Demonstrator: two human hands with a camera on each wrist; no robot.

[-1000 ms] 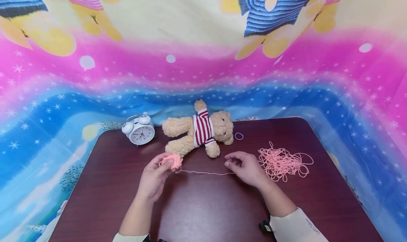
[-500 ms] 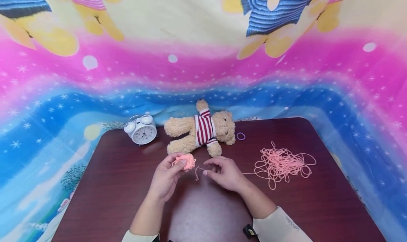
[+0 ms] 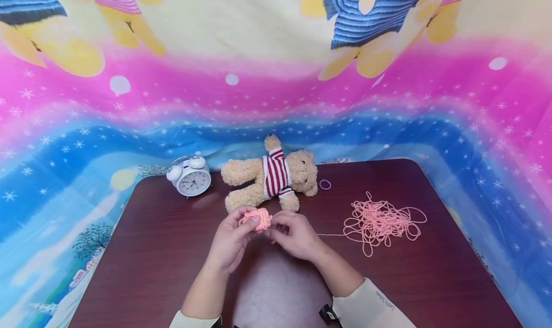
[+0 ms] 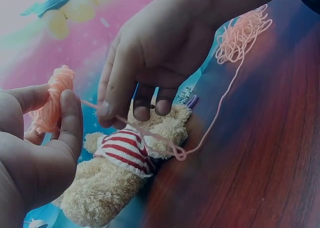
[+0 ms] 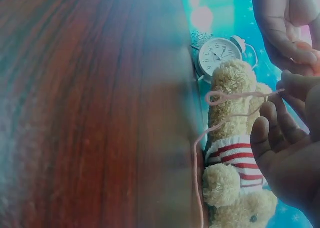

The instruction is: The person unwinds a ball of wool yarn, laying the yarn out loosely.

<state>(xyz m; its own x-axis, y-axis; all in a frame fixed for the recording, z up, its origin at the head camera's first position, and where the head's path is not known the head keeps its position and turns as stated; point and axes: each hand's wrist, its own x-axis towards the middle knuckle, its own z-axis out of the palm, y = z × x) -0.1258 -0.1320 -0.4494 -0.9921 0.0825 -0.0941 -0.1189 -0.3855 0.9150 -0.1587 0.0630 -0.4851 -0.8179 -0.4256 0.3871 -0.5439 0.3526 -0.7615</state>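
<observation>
right hand [image 3: 297, 234] | moved in beside yarn bundle [image 3: 263, 217] | strand [image 4: 89, 104] between: shortened

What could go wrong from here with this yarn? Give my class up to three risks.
1. The small loop hanging in the strand below the right hand might pull tight into a knot.
2. The pile is a jumble of overlapping yarn, so drawing more from it could make a snarl.
3. The left hand pinches the bundle; if that grip slackens, its turns might loosen.
</observation>
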